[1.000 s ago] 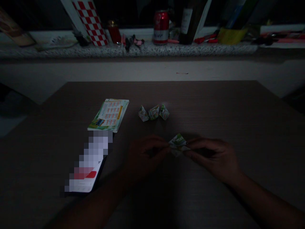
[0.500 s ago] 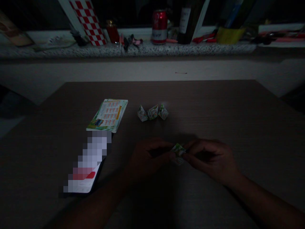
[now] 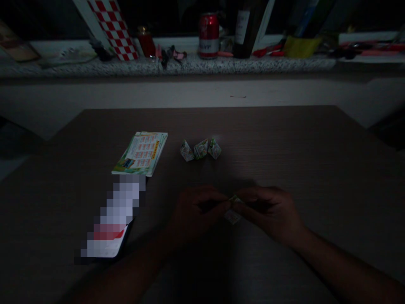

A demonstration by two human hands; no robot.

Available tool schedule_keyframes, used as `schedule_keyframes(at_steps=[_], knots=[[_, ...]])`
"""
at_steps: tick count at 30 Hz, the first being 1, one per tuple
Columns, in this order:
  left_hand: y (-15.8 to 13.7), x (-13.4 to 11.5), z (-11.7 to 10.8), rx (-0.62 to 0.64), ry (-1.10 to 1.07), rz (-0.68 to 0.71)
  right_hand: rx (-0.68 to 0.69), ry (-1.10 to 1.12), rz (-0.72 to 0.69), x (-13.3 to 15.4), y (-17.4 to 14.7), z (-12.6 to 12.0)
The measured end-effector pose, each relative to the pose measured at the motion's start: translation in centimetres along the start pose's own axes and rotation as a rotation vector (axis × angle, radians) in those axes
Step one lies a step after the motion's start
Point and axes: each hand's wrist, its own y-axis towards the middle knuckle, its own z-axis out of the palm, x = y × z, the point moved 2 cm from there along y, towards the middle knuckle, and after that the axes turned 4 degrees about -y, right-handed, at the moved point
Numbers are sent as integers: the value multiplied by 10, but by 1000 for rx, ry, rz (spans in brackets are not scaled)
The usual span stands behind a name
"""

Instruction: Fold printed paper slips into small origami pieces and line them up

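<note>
A small folded paper piece, whitish with green print, is pinched between both my hands above the table. My left hand grips its left side between thumb and fingers. From the other side, my right hand closes on it the same way, and the thumbs nearly meet, hiding its middle. Farther back, three similar folded paper pieces stand in a row: a left one, a middle one and a right one.
On the left of the brown table lies a stack of calendar cards. A phone with a lit, partly blurred screen is just below it. Behind, a granite sill bears a red can, a dark bottle and a checkered box.
My right hand has moved left, closer to my left hand, and the thumbs now cover more of the folded paper piece. The whole view has shifted slightly.
</note>
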Motion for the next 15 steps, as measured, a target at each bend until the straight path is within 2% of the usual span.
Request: schedule_keyframes(at_steps=[15], knots=[[0,-2,0,-23,68,16,16,-34,22,-3,1,-1]])
